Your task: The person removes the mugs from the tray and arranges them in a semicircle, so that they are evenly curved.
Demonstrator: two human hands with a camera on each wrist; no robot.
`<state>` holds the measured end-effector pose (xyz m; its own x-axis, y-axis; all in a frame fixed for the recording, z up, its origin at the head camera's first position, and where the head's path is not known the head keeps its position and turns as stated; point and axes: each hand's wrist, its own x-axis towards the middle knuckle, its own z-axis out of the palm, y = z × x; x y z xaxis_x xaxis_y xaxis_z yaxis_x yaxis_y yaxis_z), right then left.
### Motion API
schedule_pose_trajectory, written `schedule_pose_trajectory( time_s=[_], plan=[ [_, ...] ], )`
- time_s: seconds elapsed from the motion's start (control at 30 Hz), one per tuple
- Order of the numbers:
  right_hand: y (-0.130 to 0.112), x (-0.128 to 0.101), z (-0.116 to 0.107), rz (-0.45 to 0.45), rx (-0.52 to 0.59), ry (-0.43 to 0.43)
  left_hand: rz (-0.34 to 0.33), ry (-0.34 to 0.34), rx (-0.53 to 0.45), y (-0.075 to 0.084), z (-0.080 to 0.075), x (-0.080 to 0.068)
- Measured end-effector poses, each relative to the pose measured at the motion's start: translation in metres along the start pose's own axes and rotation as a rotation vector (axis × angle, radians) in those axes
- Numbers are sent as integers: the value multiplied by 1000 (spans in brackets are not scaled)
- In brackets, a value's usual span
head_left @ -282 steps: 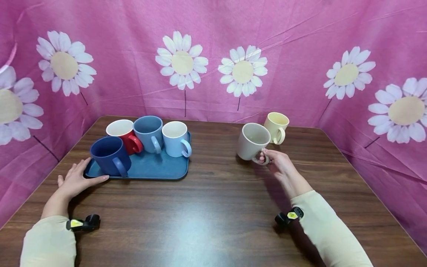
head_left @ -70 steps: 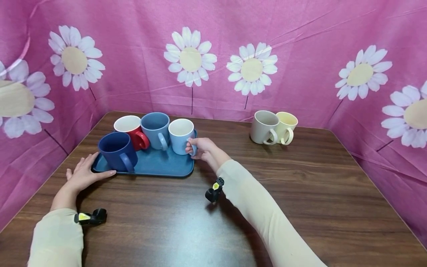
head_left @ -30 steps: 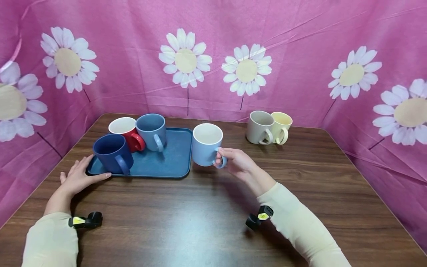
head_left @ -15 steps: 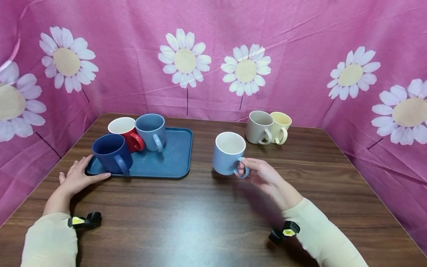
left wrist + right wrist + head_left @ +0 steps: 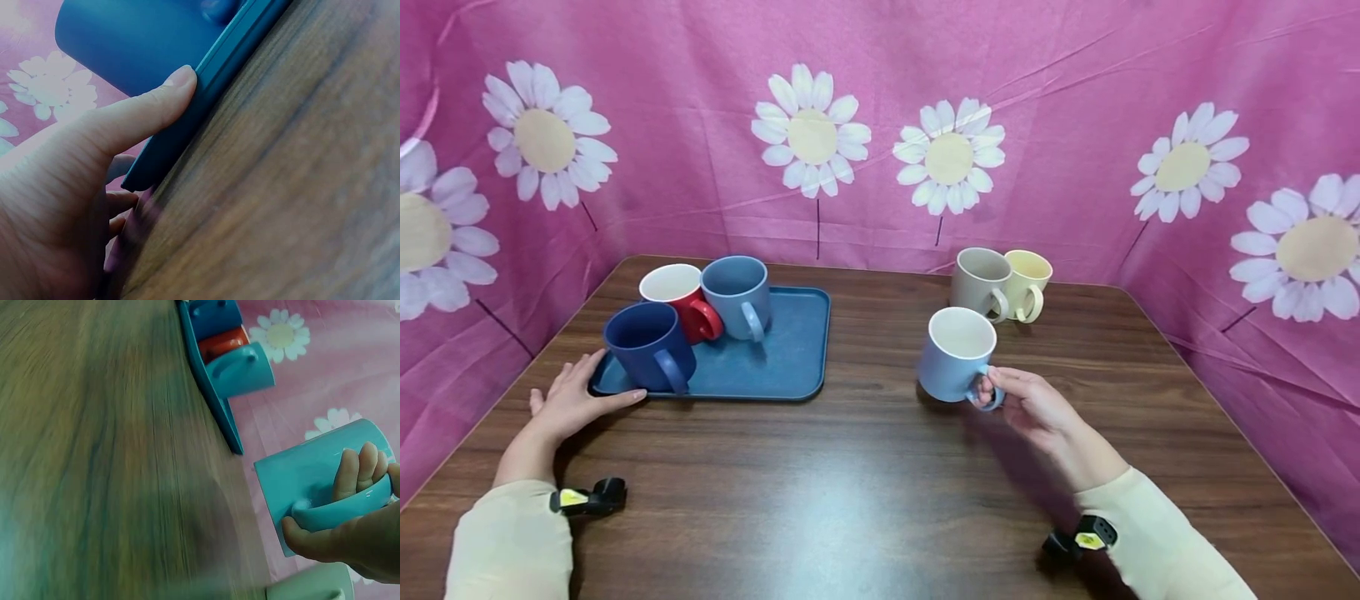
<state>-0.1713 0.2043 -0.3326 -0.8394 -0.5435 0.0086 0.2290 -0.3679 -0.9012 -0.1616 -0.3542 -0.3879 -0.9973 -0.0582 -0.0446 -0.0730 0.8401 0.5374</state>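
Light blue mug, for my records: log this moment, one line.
right hand: holds light blue mug by handle | left hand: touches tray | on tray: navy mug, red mug, steel-blue mug

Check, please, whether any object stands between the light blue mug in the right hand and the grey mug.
Nothing visible does. In the head view, the light blue mug, held by the right hand, partly hides the grey mug.
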Motion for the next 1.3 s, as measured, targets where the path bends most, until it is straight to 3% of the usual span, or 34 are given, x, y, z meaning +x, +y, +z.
schedule_pose_trajectory(
  time_s=[0.23,0.63,1.3],
  plan=[
    [-8,-18,-16,-12,13,35,0,1,3,0,1,0],
    [-16,-46,-49,-56,229,41,1,5,4,1,2,1],
    [-49,-58,-103,-57,389,47,-2,7,7,0,2,1]
  ],
)
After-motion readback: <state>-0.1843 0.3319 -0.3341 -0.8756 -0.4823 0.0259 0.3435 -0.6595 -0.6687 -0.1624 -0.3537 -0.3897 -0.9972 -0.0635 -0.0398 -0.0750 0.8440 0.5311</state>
